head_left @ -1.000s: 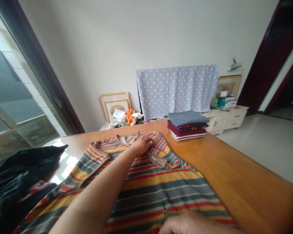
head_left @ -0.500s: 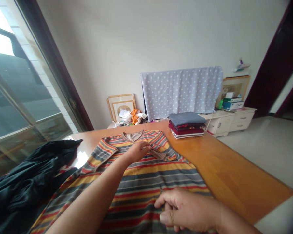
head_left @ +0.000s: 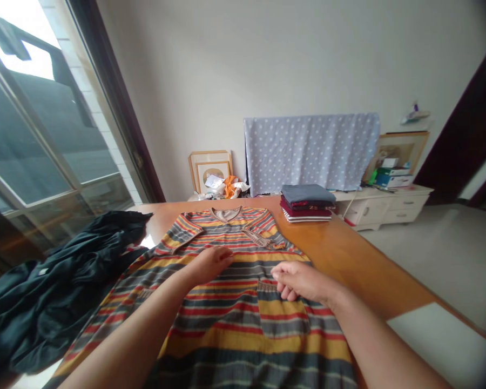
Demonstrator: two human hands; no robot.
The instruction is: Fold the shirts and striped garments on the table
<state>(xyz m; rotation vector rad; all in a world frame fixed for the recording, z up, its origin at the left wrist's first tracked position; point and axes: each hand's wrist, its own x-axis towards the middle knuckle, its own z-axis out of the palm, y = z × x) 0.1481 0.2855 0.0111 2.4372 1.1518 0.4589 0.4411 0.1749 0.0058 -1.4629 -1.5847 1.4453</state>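
Here the left hand (head_left: 208,265) lies open on a striped garment (head_left: 235,329); the right hand (head_left: 297,283), apart and loosely curled, hovers by its pocket (head_left: 281,316).

Hands, bare: one left (head_left: 209,265), one right (head_left: 297,282). Beneath them: one striped garment (head_left: 243,346), one pocket (head_left: 282,312) showing. Left of them: one dark garment heap (head_left: 60,286). Beyond them: one folded stack (head_left: 306,202) of apparently four garments, one polka-dot cloth (head_left: 310,151), three picture frames (head_left: 209,172).
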